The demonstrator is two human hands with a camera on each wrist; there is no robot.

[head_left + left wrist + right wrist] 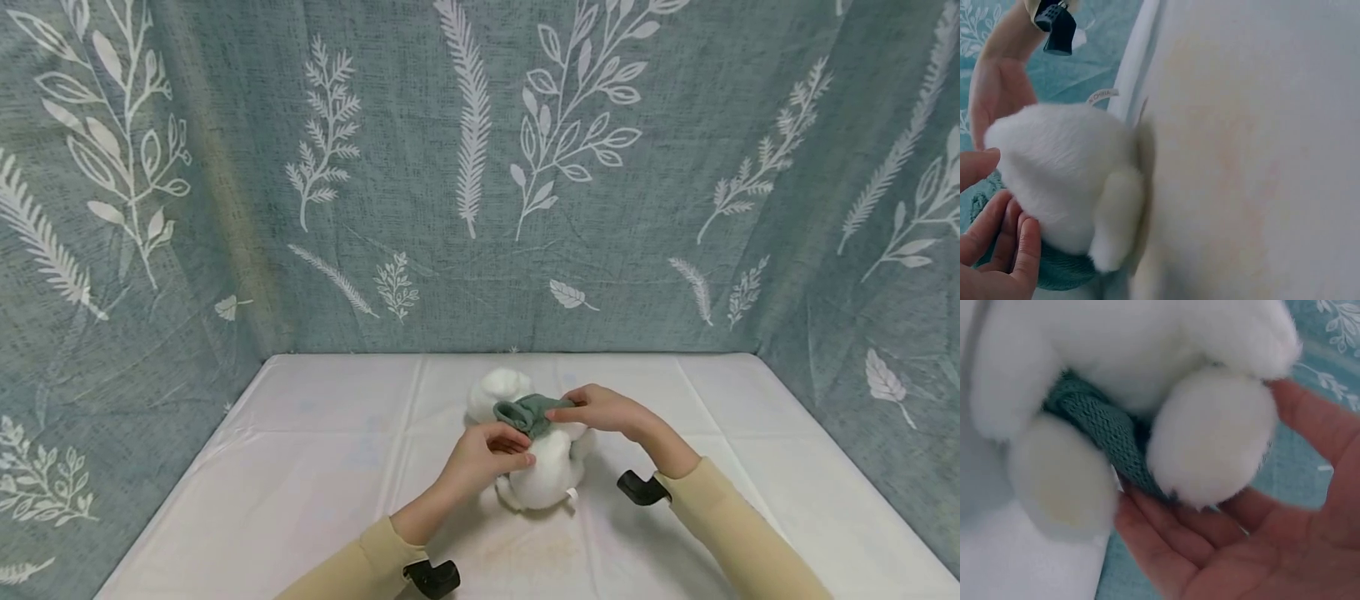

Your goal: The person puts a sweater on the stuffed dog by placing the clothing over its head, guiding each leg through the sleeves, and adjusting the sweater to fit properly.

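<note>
A white plush toy [546,475] lies on the table, its small sewn tag [572,494] toward me. Across its middle is bunched a green knitted garment [531,413], which the right wrist view shows as a twisted band [1107,428] between two stubby white limbs. My left hand [483,458] holds the garment's near edge with its fingertips, the thumb by the plush body. From the other side my right hand [603,410] grips the garment's right end, thumb on top. Its fingers reach under a limb [1210,437] in the right wrist view. The toy's face is not visible.
A white cloth covers the table [330,467], faintly stained near the front. Blue-green curtains [420,167] with white leaf prints hang behind and along both sides. Black wrist mounts [433,577] sit at the sleeve cuffs.
</note>
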